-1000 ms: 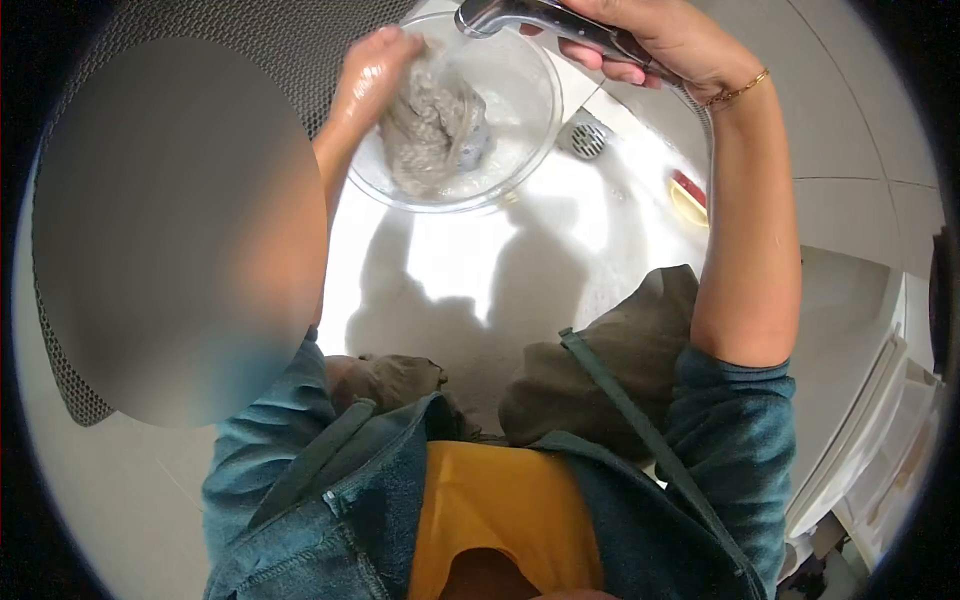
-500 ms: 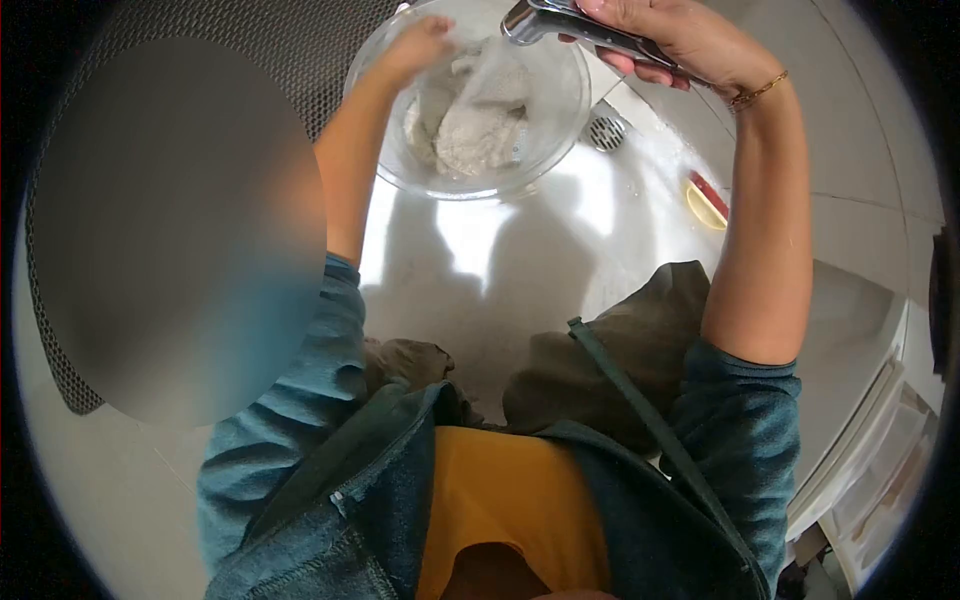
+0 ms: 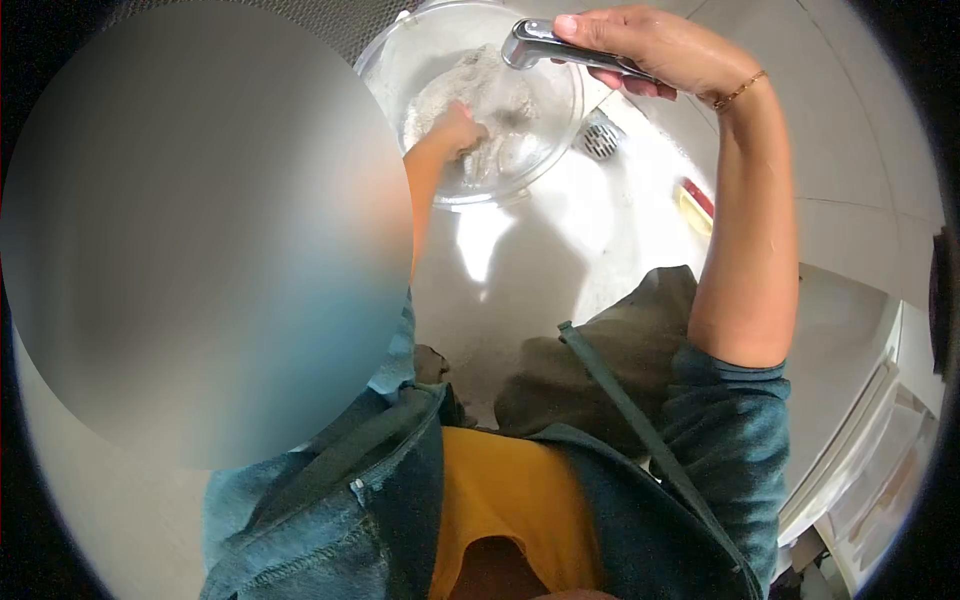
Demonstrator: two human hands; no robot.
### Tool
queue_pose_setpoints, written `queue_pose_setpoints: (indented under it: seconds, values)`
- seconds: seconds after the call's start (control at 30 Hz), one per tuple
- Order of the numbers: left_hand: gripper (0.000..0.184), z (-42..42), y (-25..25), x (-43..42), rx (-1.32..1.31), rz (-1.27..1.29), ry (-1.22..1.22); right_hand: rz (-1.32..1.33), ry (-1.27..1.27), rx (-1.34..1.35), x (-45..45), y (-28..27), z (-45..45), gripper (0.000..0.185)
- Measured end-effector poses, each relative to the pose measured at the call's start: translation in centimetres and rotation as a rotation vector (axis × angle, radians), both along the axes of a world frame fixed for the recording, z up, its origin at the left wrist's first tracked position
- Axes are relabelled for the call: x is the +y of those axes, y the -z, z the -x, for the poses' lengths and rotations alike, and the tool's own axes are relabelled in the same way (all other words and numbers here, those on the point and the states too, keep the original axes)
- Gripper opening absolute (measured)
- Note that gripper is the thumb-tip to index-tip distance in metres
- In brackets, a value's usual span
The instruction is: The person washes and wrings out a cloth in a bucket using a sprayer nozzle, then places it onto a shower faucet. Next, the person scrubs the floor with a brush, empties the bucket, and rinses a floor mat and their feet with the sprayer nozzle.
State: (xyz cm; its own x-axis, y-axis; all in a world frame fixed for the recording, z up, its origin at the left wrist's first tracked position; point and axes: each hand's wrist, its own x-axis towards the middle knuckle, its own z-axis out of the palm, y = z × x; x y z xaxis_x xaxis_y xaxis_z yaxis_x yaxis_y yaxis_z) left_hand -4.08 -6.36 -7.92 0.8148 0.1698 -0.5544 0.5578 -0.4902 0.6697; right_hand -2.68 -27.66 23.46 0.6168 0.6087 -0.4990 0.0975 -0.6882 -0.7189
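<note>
Wrapped round the handle of a chrome sprayer, my right hand has its thumb on top, and the head points down over a clear basin. Wet greyish cloth lies inside the basin. My left hand reaches into the basin and touches the cloth, its fingers bent and closed. Whether cloth is pinched in them is hard to make out.
A round metal drain is in the floor right of the basin. Beyond it lies a red and cream brush-like object. Dark textured mat shows at the upper left. White plastic drawers stand at the lower right.
My left hand has come down from above into the cloth. The cloth, lifted a second ago, now lies spread in the basin. My right hand still holds the sprayer, slightly shifted.
</note>
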Motion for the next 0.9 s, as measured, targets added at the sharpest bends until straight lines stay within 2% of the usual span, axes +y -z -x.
queue_pose_setpoints:
  seconds: [0.03,0.1,0.13,0.2,0.23,0.27,0.3,0.37,0.43,0.47,0.53,0.57,0.6,0.67,0.7,0.8,0.87,0.9]
  values:
    - [0.038,0.0,-0.5,0.1,-0.001,-0.002,0.002,-0.002,0.002,-0.001,-0.2,0.0,0.1,0.039]
    - [0.035,-0.2,-1.8,0.5,0.181,0.092,0.062,-0.054,0.017,0.055,-0.5,0.0,0.2,0.04]
    - [0.035,0.0,-2.6,0.3,0.165,0.082,0.061,-0.063,0.016,0.039,-1.0,-0.4,0.5,0.04]
    - [0.022,0.4,-3.8,-0.7,-0.054,0.133,0.088,-0.078,0.034,0.012,-1.6,-1.0,1.0,0.041]
    - [0.022,0.2,-4.6,-0.8,-0.066,0.138,0.089,-0.072,0.034,-0.001,-1.9,-1.1,1.0,0.041]
    - [0.018,-0.1,-5.6,-0.1,-0.203,0.306,-0.047,-0.076,0.056,-0.026,-2.2,-1.1,1.2,0.042]
    - [0.013,-0.1,-7.2,0.5,-0.333,0.468,-0.181,-0.085,0.082,-0.045,-2.5,-0.9,1.4,0.043]
    - [0.008,-0.1,-12.4,1.5,-0.486,0.545,-0.206,-0.192,0.115,0.003,-3.1,-1.1,1.8,0.045]
    - [0.008,0.6,-18.6,1.4,-0.597,0.665,-0.254,-0.379,0.148,0.103,-3.6,-1.1,1.8,0.047]
    - [0.01,0.7,-20.9,1.8,-0.634,0.729,-0.278,-0.38,0.145,0.103,-3.8,-1.2,1.9,0.047]
    - [0.012,-0.8,-22.2,5.3,-0.729,0.836,-0.331,-0.565,0.199,0.084,-4.2,-1.3,2.2,0.048]
    - [0.017,-0.2,-24.4,5.6,-0.694,0.853,-0.345,-0.564,0.202,0.085,-4.6,-1.2,2.1,0.048]
    - [0.018,0.3,-27.0,5.2,-0.595,0.845,-0.389,-0.583,0.221,0.07,-4.8,-1.1,2.1,0.048]
    - [0.007,3.4,-32.5,0.4,-0.754,0.924,-0.464,-0.624,0.25,0.041,-4.4,-1.0,1.7,0.049]
    - [0.005,2.7,-32.8,0.9,-0.89,0.885,-0.432,-0.571,0.28,0.009,-4.1,-1.3,1.8,0.047]
    - [0.005,2.4,-32.1,-0.1,-0.907,0.846,-0.429,-0.419,0.266,-0.002,-3.8,-2.1,2.4,0.045]
    - [0.006,1.2,-29.9,-1.1,-0.843,0.8,-0.472,-0.471,0.23,0.025,-3.5,-1.3,1.9,0.044]
    - [0.007,0.2,-28.1,-0.5,-0.768,0.699,-0.404,-0.521,0.2,0.054,-3.4,-1.0,1.7,0.043]
